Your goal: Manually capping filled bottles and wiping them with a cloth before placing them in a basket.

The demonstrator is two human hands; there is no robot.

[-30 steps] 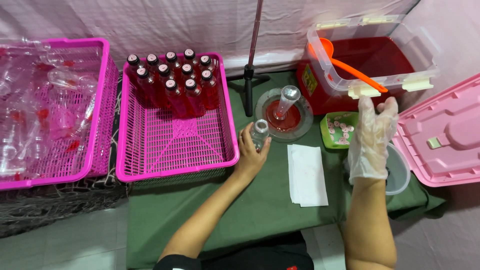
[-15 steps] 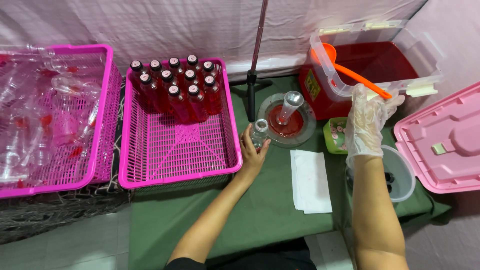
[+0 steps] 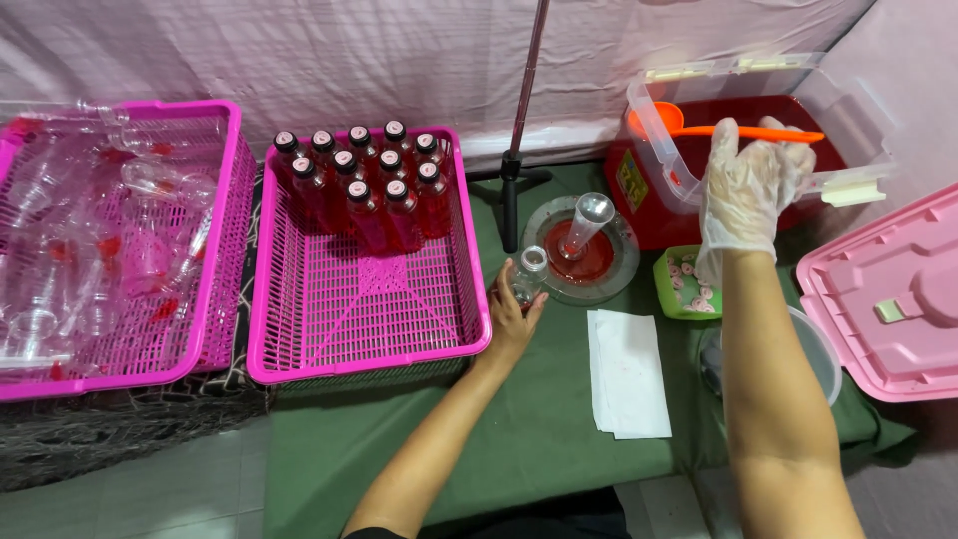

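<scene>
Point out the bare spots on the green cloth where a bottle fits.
Free: the cloth between the left hand and the white paper. Crowded: around the funnel dish, green cup and red tub, where the right hand reaches.

Two bare forearms are showing from the near edge of the worktop, with no sleeves, watches or bands on either of them. The right hand (image 3: 750, 185) is wearing a thin, loose glove of clear plastic film; it is wrinkling all over, is looking milky where the folds are catching the light, and is ending in a slack, uneven cuff just past the wrist. The left hand (image 3: 511, 304) is wearing nothing: no glove and no ring is showing on it. At the bottom edge, a strip of dark clothing is showing at the body.
</scene>
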